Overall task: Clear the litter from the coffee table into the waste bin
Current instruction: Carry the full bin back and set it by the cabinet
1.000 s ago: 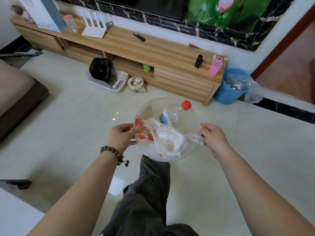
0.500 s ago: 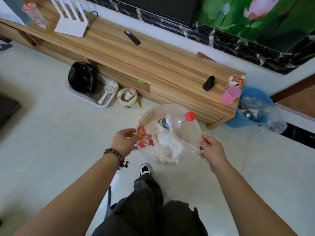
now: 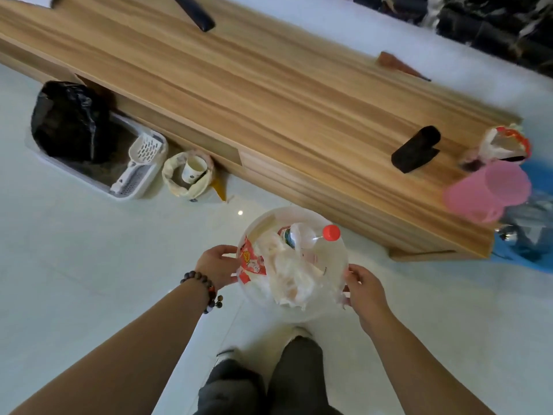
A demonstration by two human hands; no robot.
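I hold a clear round bowl (image 3: 335,253) in front of me over the tiled floor. My left hand (image 3: 217,266) grips its left rim and my right hand (image 3: 363,287) grips its right rim. Inside lie a crumpled plastic bottle with a red cap (image 3: 331,233), a red snack wrapper (image 3: 250,262) and crumpled white tissue and plastic (image 3: 291,283). The blue waste bin (image 3: 535,259), lined with a clear bag, stands at the far right, partly behind the end of the wooden cabinet.
A long low wooden cabinet (image 3: 269,94) runs across ahead, with a black remote (image 3: 194,12), a black object (image 3: 416,149) and a pink cup (image 3: 486,190) on top. A litter tray with black bag (image 3: 70,121) and scoop (image 3: 139,160) sits on the floor left.
I have walked closer to the cabinet and the bin, the view tilting further down. Both hands keep hold of the bowl with the litter inside.
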